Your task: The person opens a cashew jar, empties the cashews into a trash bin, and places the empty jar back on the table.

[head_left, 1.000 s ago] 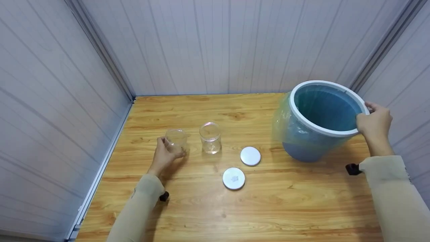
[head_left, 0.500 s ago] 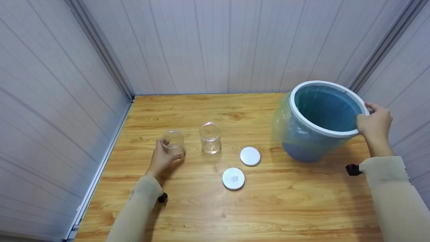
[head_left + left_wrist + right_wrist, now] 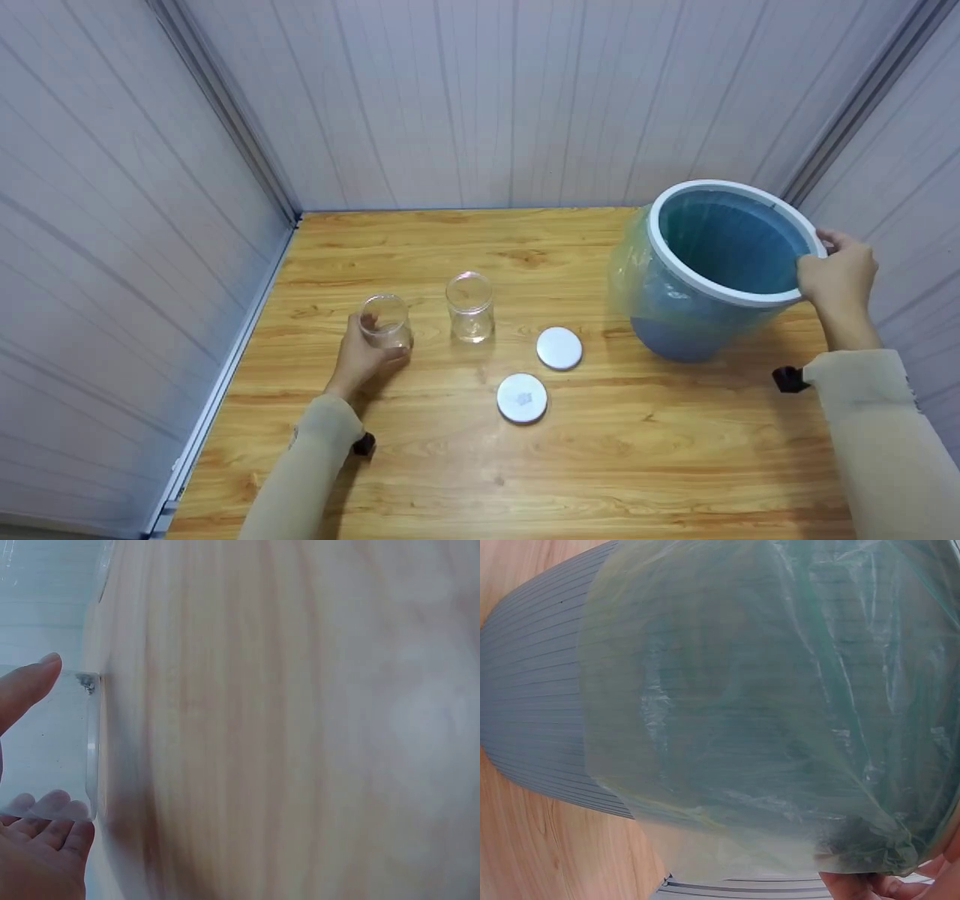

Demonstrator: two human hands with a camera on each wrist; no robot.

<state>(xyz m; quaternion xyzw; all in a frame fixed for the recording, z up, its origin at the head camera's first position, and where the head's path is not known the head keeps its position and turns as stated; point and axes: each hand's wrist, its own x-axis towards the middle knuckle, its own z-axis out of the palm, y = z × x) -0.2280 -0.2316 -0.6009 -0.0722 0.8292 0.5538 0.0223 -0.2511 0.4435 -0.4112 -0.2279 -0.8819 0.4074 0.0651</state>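
My left hand (image 3: 361, 358) holds a clear jar (image 3: 385, 324), which stands upright on the wooden table. In the left wrist view, the thumb lies along one side of that jar (image 3: 52, 742) and the fingers along the other. A second clear jar (image 3: 470, 307) stands uncovered just to its right. On the far right, my right hand (image 3: 838, 281) grips the white rim of a blue-grey trash bin (image 3: 679, 341). A translucent greenish bin liner (image 3: 742, 705) is folded over the bin's outside, and in the right wrist view only some fingertips show at its edge.
Two round white lids lie between the jars and the bin, one lid (image 3: 559, 348) farther back and the other lid (image 3: 522, 398) nearer. Pale panel walls (image 3: 480, 105) close in the wooden table (image 3: 600, 465) at the back and both sides.
The left hand's jar, earlier tilted and farther right, now stands upright slightly left of where it was. The right hand and the bin have stayed in place.
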